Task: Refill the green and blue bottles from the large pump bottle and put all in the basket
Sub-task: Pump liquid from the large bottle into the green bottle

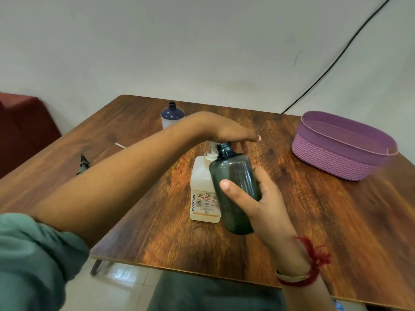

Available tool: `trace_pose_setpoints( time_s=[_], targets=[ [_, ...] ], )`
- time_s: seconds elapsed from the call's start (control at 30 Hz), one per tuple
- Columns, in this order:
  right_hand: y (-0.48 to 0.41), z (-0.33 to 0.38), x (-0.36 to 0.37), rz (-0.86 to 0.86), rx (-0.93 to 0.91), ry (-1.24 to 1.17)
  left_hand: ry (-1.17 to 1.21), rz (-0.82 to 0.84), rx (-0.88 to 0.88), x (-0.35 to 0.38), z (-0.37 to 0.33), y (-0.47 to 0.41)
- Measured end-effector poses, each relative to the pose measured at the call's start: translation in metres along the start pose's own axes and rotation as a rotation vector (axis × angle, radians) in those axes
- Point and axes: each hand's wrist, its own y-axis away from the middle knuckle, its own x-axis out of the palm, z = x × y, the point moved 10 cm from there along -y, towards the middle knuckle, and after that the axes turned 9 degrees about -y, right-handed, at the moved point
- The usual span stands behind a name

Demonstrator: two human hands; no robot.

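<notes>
Wood-grain table (314, 209) fills the lower view, set against a plain pale wall with one black cable (336, 59) running down it. At the centre stands the large pump bottle (202, 176), upright so its pump can be worked from above. The left hand (229, 131) lies over the pump head with fingers stretched flat, apparently pressing it down, not gripping it. The right hand (258, 205) is wrapped around the green bottle (235, 191), thumb across its front. The hand holds the bottle off the table and leaning, with its open neck brought up to the pump's spout, presumably to catch what comes out; the spout is hidden under the left hand, so I cannot say whether liquid is flowing. At 11 o'clock on the far side the blue bottle (172, 115) stands uncapped and well apart, likely waiting its turn. The purple woven basket (332, 153) sits at 2 o'clock, near the right hand's side, and nothing shows inside it. At 9 o'clock a dark spray cap (82, 164) lies on its side, with a thin white stick (120, 145) between it and the bottles, possibly a dip tube. In all: three bottles, one basket, one loose cap, one stick.
</notes>
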Motion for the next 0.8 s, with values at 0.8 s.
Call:
trace_pose_setpoints(
  time_s=[0.8],
  targets=[
    [0.0021, -0.0019, 0.0027, 0.013, -0.003, -0.023, 0.130, -0.002, 0.041, 0.0085, 0.0045, -0.0018]
  ],
)
